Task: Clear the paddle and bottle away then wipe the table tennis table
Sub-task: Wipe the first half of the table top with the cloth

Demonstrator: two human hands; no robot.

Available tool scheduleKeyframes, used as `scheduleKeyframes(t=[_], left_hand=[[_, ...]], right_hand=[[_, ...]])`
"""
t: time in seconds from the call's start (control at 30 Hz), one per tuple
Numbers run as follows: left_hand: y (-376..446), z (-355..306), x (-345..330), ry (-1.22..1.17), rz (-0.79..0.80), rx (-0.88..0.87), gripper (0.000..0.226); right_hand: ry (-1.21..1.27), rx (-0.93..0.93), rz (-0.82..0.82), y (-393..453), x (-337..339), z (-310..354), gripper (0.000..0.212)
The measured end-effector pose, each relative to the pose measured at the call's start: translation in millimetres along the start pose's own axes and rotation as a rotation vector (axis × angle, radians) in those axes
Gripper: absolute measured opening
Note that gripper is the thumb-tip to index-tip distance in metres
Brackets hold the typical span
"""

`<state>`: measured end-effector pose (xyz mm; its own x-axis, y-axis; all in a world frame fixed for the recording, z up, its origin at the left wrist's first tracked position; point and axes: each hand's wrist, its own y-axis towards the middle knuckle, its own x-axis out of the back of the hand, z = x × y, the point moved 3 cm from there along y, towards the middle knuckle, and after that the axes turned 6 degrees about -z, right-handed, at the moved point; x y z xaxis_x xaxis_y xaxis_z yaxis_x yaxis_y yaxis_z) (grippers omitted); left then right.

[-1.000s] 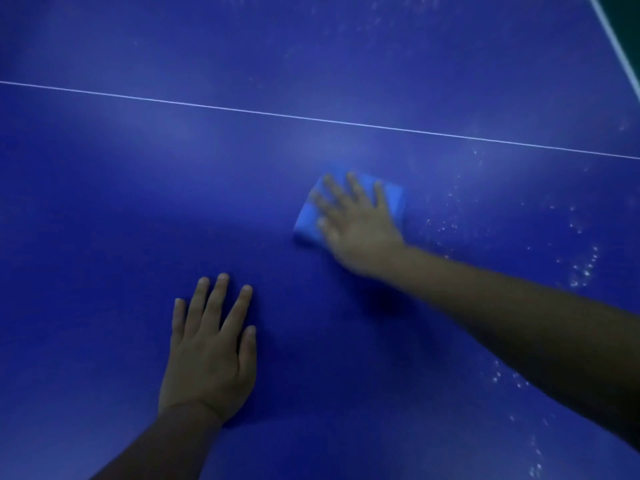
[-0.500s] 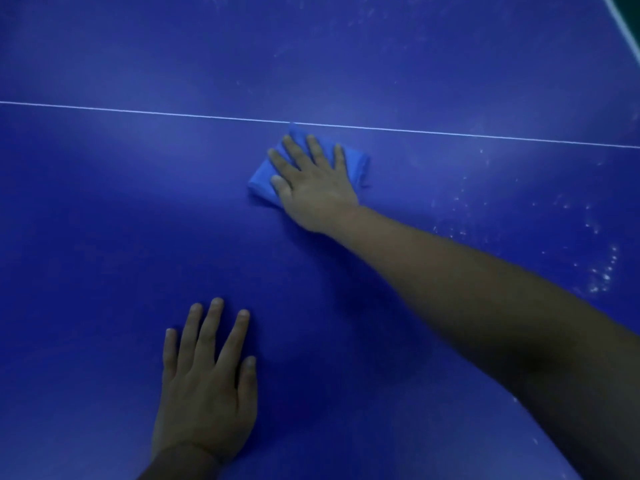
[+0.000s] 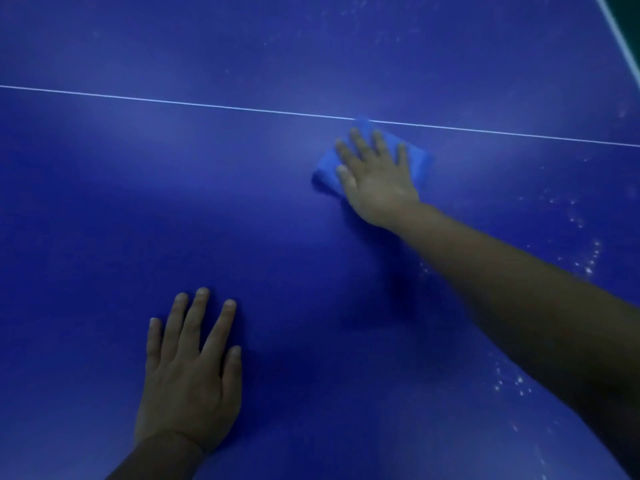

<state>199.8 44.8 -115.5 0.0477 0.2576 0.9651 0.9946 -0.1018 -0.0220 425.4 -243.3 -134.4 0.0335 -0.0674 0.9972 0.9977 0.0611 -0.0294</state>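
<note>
cloth [image 3: 420, 162]: lay under the right hand [image 3: 375, 181], pressed flat-fingered
left hand [image 3: 188, 372]: rested spread on the table [image 3: 104, 202], well apart

Swept cloth [image 3: 420, 161] back rightward along white line [image 3: 173, 102] under flat right hand [image 3: 375, 178], after leftward pass half a sec before. Ended w/ far corner of cloth touching the line, closer to white specks [image 3: 588, 261] at right. Right forearm less stretched across table [image 3: 104, 202] than before. Left hand [image 3: 188, 368] shifted slightly fwd in view, fingers spread a bit wider; prob. partly camera tilt.
</note>
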Motion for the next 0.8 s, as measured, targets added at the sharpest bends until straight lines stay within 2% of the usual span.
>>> scheduleKeyframes(t=[0.03, 0.07, 0.1, 0.2, 0.23, 0.27, 0.3, 0.4, 0.43, 0.47, 0.5, 0.53, 0.63, 0.7, 0.73, 0.8], left_hand=[[0, 0, 0, -0.005, 0.000, 0.002, 0.061], [-1, 1, 0, -0.010, -0.003, 0.001, 0.062], [-1, 1, 0, -0.013, -0.008, -0.002, 0.062], [-1, 1, -1, -0.006, -0.005, -0.005, 0.062], [-1, 1, -1, -0.007, 0.000, -0.003, 0.062], [-1, 2, -1, -0.008, 0.003, 0.000, 0.062], [-1, 2, -1, -0.009, 0.006, 0.004, 0.062], [0, 2, -2, -0.007, 0.014, 0.017, 0.063], [0, 2, -2, -0.007, 0.012, 0.020, 0.063], [0, 2, -2, -0.006, 0.010, 0.019, 0.064], [0, 2, -2, -0.008, 0.007, 0.016, 0.064], [1, 2, -2, -0.012, 0.001, 0.013, 0.064], [0, 0, -1, -0.017, -0.004, 0.010, 0.063], [0, 0, -1, -0.014, 0.002, 0.012, 0.063], [-1, 0, 0, -0.010, 0.009, 0.011, 0.063], [-1, 0, 0, -0.008, 0.019, 0.015, 0.064]], right_hand=[[-0.025, 0.090, 0.042, 0, 0, -2, 0.061], [-0.054, 0.064, 0.026, 3, 4, -23, 0.059], [-0.075, -0.069, -0.024, 7, 11, -54, 0.056], [0.053, -0.663, -0.077, 5, 32, -141, 0.058], [0.101, -0.745, -0.077, 2, 32, -144, 0.058], [0.108, -0.723, -0.081, 0, 29, -129, 0.058], [0.094, -0.612, -0.096, -2, 24, -102, 0.058], [0.027, -0.039, -0.048, -31, 1, -3, 0.061], [0.012, 0.115, 0.000, -41, -5, 15, 0.064], [0.006, 0.190, 0.037, -43, -5, 12, 0.065], [-0.017, 0.168, 0.040, -38, -1, -9, 0.063], [-0.067, 0.071, 0.001, -30, 5, -42, 0.060], [-0.033, -0.438, -0.077, -14, 26, -160, 0.055], [0.065, -0.687, -0.091, -16, 34, -189, 0.056], [0.084, -0.700, -0.091, -19, 33, -181, 0.057], [0.043, -0.495, -0.090, -35, 25, -139, 0.055]])
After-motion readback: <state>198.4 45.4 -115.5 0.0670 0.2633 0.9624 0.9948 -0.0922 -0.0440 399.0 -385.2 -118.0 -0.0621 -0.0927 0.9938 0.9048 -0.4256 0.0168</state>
